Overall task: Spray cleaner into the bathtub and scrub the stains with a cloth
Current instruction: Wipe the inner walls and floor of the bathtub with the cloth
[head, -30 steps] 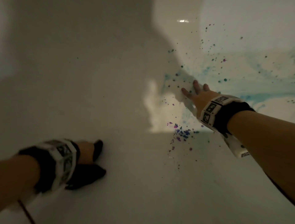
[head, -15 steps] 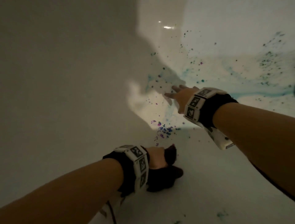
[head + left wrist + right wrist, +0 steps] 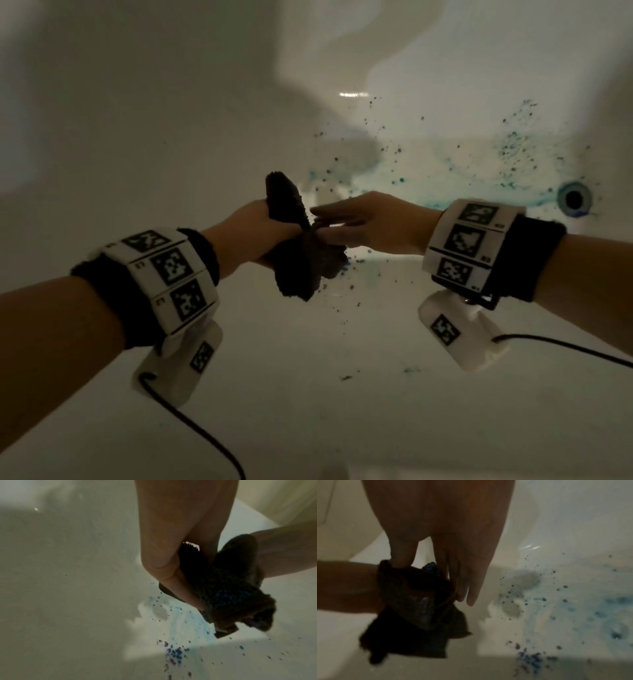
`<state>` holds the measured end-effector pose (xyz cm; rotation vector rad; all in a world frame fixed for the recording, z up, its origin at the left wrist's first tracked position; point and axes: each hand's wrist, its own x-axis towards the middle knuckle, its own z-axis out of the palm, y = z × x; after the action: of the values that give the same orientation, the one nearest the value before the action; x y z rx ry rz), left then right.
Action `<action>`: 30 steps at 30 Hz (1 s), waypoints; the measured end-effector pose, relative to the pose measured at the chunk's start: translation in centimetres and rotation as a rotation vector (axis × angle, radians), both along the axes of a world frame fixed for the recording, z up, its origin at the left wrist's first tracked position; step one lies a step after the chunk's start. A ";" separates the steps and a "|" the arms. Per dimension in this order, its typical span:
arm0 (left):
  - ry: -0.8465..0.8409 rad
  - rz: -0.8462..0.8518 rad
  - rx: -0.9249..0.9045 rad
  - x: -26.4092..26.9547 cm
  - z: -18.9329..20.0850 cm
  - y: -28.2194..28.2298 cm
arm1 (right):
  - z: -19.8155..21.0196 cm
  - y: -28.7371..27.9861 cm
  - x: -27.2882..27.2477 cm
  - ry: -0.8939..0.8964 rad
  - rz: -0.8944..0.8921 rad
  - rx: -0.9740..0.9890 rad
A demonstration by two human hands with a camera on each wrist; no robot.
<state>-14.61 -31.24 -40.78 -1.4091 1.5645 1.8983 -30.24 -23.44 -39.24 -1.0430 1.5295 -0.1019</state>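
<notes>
both hands grip cloth above stained bathtub.

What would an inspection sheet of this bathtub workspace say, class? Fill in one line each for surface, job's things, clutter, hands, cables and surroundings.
Surface: white bathtub floor, with blue smears and dark and purple specks; drain at far right.
Job's things: dark cloth held up off the tub; no spray bottle seen.
Clutter: nothing seen.
Hands: left hand grips the cloth; right hand pinches its edge between thumb and fingers.
Cables: a black cable runs from the left wrist camera, another from the right.
Surroundings: dim light and tub walls only.
</notes>
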 end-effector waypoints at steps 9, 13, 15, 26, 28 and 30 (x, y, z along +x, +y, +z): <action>0.240 0.229 0.443 1.7 4.7 2.9 | 3.1 2.7 1.9 -0.023 -0.168 -0.094; 0.258 0.176 0.567 2.7 6.0 4.3 | 4.5 4.5 2.5 0.006 -0.198 -0.161; 0.205 0.160 0.538 2.9 6.9 4.8 | 5.3 4.8 2.3 0.028 -0.150 -0.181; -0.527 -0.938 0.196 7.1 7.4 8.0 | 7.7 9.7 1.3 -0.141 0.630 -0.032; -0.550 -0.943 0.187 6.7 6.8 8.1 | 7.3 10.9 2.3 -0.171 0.732 -0.036; -0.602 -0.937 0.242 5.9 6.5 7.9 | 6.5 11.7 3.4 -0.245 0.749 -0.023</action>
<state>-8.73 -23.29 -34.27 -0.7839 1.2751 0.9424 -26.86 -11.69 -32.75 -1.4974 0.8498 0.2671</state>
